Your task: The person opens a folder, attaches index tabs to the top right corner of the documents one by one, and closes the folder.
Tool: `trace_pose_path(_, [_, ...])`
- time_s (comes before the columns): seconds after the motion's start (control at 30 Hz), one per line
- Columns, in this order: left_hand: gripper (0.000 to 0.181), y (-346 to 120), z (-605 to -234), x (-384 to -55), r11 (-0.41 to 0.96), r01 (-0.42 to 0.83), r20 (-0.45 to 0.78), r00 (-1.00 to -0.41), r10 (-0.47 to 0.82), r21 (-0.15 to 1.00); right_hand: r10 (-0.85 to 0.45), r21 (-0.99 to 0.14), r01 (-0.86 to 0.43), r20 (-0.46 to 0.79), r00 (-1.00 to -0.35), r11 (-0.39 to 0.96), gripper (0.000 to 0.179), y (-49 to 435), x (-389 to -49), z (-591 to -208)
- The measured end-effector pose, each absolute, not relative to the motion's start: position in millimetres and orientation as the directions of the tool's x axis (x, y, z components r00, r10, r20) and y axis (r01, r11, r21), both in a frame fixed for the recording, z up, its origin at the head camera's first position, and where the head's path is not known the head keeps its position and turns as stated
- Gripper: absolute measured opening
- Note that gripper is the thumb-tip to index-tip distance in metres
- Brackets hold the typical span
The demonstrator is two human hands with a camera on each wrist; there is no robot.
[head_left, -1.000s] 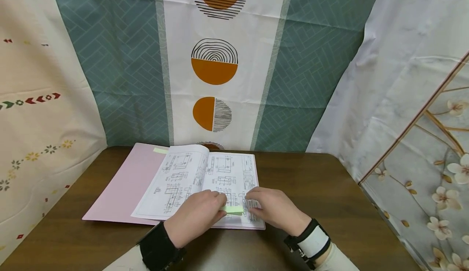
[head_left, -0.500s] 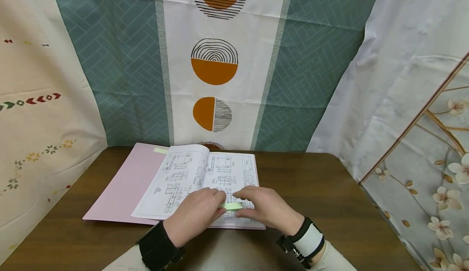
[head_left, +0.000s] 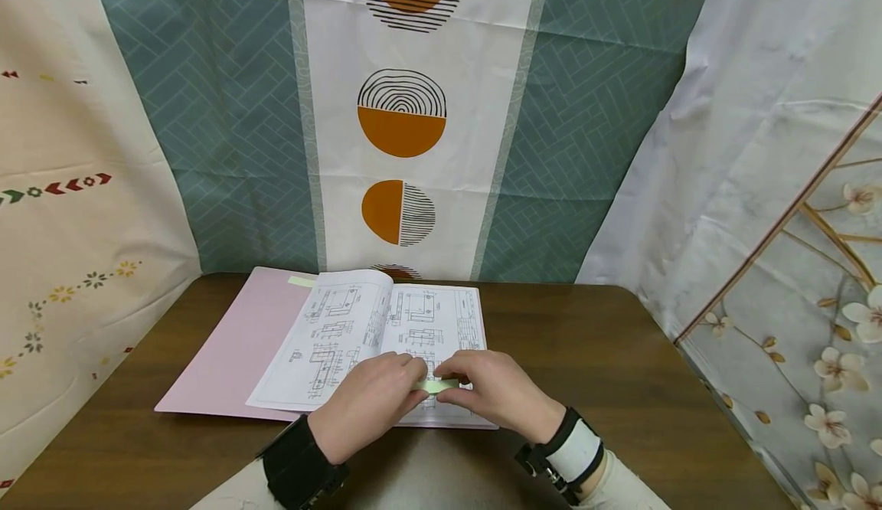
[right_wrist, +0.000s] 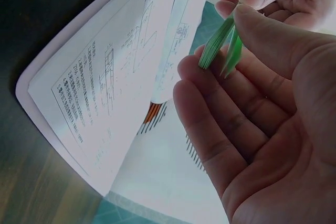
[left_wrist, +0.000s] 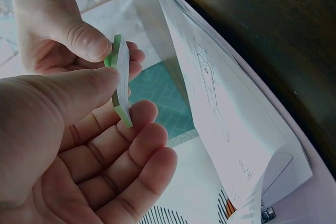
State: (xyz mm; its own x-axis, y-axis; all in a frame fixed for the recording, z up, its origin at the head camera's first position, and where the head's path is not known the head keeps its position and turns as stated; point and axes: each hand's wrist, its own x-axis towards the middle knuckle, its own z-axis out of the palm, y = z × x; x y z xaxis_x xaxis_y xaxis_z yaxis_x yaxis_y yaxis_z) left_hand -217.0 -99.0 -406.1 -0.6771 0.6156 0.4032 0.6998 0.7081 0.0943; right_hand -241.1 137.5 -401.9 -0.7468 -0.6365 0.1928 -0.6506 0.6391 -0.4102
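Note:
A thin pad of pale green sticky notes (head_left: 439,386) is held in the air over the open booklet's right page. My left hand (head_left: 372,393) pinches one end of it between thumb and fingers. At the other end, my right hand (head_left: 498,389) pinches with its thumb and index finger. The right wrist view shows the layered edge of the sticky notes (right_wrist: 216,44), with a strip bent away from the stack. In the left wrist view the sticky notes (left_wrist: 122,80) stand edge-on between both thumbs and the fingers behind.
The booklet (head_left: 338,341) lies open on the brown table (head_left: 592,357), its pages printed with technical drawings. Its pink cover (head_left: 234,349) spreads to the left, bearing a pale green sticky strip (head_left: 301,281). Patterned cloths (head_left: 241,112) hang behind and at both sides.
My right hand has moved left to the sticky notes and its thumb and index finger have closed on their right end. My left hand has stayed nearly still, holding the pad.

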Motion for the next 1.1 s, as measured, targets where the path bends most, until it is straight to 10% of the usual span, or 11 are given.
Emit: trace_pose_path(1.1, [0.019, -98.5, -408.6, -222.0, 0.720, 0.615, 0.369, -0.781, 0.503, 0.322, -0.619, -0.388, -0.661, 0.247, -0.746, 0.642, 0.023, 145.1, -241.5, -394.0])
